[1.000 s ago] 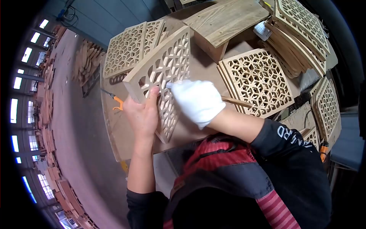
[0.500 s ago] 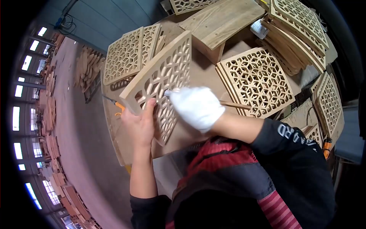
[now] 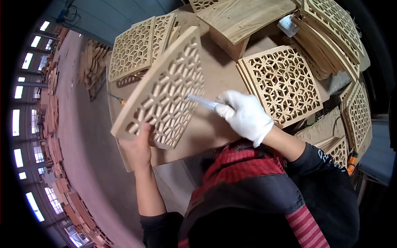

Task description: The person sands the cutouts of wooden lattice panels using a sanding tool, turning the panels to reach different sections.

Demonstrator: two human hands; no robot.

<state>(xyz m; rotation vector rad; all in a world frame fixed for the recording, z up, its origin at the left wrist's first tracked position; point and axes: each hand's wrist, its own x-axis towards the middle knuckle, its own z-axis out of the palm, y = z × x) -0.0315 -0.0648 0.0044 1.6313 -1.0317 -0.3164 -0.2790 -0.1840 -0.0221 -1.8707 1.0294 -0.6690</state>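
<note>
My left hand (image 3: 138,149) is bare and closed round the lower left corner of a wooden lattice panel (image 3: 165,97), thumb on the face towards me. The panel is tilted up on its edge above the table, its pale frame edge turned to the left. My right hand (image 3: 245,115), in a white glove, grips a slim grey-white stick-like tool (image 3: 202,102); its exact kind is unclear. The tool's tip points left, at or close to the panel's openwork near its right side. The gloved palm hides the tool's other end.
Stacked lattice panels lie on the table's right (image 3: 281,84) and back left (image 3: 132,49). A wooden box-like stand (image 3: 244,18) is at the back. Curved wooden pieces (image 3: 320,53) are piled far right. An orange-handled tool (image 3: 120,100) lies at the left edge.
My right hand has drawn back to the right, so more of the stick-like tool shows. The panel has shifted left and turned slightly in my left hand.
</note>
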